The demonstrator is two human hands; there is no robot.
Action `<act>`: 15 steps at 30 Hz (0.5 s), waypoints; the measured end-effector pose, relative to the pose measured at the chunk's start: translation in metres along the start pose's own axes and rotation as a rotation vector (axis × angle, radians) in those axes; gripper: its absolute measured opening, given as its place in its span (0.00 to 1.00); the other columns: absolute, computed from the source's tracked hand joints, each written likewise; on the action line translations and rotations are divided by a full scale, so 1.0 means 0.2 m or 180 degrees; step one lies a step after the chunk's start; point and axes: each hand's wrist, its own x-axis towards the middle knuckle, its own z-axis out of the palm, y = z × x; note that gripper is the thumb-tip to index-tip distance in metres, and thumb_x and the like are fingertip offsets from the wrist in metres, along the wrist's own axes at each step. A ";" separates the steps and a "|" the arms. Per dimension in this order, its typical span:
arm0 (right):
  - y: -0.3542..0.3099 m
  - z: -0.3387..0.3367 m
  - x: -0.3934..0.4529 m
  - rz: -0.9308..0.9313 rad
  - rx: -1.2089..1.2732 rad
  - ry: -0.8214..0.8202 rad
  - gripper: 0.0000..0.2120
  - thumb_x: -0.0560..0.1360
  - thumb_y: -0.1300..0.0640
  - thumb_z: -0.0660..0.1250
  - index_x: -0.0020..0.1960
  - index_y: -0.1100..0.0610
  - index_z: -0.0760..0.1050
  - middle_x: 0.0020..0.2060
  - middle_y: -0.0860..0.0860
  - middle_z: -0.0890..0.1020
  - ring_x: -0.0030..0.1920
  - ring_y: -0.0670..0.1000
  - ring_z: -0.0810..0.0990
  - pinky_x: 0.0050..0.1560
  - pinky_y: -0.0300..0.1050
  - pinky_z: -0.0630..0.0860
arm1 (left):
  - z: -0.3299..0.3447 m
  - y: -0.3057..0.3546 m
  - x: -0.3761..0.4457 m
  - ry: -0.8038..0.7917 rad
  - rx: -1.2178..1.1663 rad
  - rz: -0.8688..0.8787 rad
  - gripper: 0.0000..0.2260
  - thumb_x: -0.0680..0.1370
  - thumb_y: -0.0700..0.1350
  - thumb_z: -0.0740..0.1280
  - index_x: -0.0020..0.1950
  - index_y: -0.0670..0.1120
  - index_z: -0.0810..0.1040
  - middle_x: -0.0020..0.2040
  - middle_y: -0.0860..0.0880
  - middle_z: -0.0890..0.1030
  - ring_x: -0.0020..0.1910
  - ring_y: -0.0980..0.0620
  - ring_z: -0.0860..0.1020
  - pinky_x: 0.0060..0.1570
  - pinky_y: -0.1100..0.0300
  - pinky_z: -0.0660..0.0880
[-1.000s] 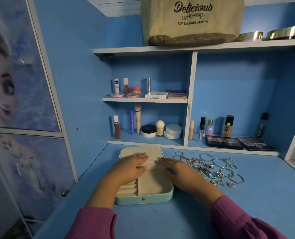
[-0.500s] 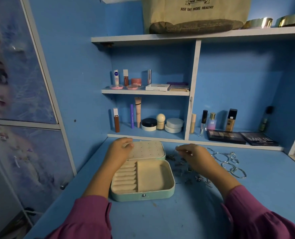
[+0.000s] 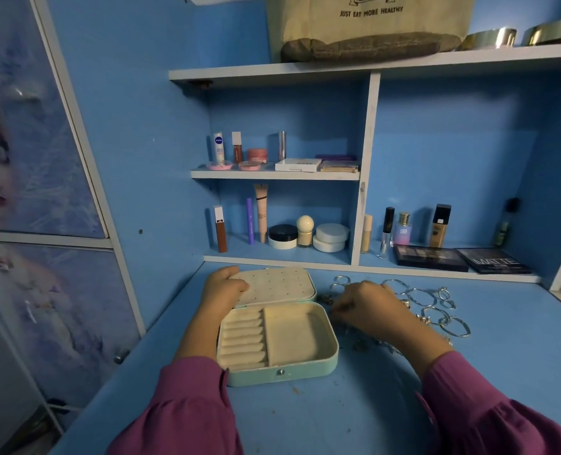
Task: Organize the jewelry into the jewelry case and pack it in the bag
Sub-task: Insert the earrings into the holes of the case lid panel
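blue desk (image 3: 305, 418) | jewelry case (image 3: 277, 336) open, left hand (image 3: 221, 287) holds lid | right hand (image 3: 367, 303) curled over jewelry (image 3: 436, 310), grip unclear

Home bedroom vanity nook, blue shelves (image 3: 274, 174) w/ makeup, cartoon princess wardrobe door (image 3: 26, 159), blue desk (image 3: 502, 356)

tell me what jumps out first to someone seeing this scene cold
An open mint-green jewelry case with a cream lining lies on the blue desk, still empty. The left hand holds the left edge of its dotted lid, while the right hand reaches into the scatter of silver rings and bangles just right of the case. Overhead, a beige canvas bag with printed lettering sits on the top shelf.
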 end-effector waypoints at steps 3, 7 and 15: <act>-0.02 0.00 0.00 -0.0087 -0.0289 -0.0047 0.10 0.77 0.48 0.64 0.55 0.42 0.81 0.50 0.42 0.80 0.56 0.49 0.73 0.55 0.46 0.62 | 0.01 -0.01 0.00 -0.0017 0.0071 0.0032 0.27 0.71 0.36 0.71 0.70 0.42 0.71 0.67 0.45 0.75 0.62 0.44 0.75 0.65 0.49 0.71; -0.01 0.01 0.00 -0.0136 -0.0395 -0.0022 0.11 0.78 0.49 0.61 0.57 0.43 0.80 0.53 0.44 0.80 0.57 0.49 0.73 0.56 0.46 0.64 | 0.00 -0.02 0.01 -0.0008 0.0242 0.0131 0.29 0.67 0.43 0.75 0.67 0.39 0.74 0.62 0.42 0.78 0.58 0.43 0.78 0.62 0.47 0.73; -0.01 0.03 0.00 0.0256 0.0479 0.0460 0.05 0.78 0.53 0.64 0.48 0.52 0.79 0.42 0.46 0.81 0.45 0.48 0.77 0.45 0.38 0.68 | -0.03 -0.03 0.04 0.0110 -0.0360 0.0203 0.17 0.74 0.33 0.70 0.62 0.41 0.77 0.58 0.43 0.79 0.55 0.45 0.79 0.57 0.51 0.76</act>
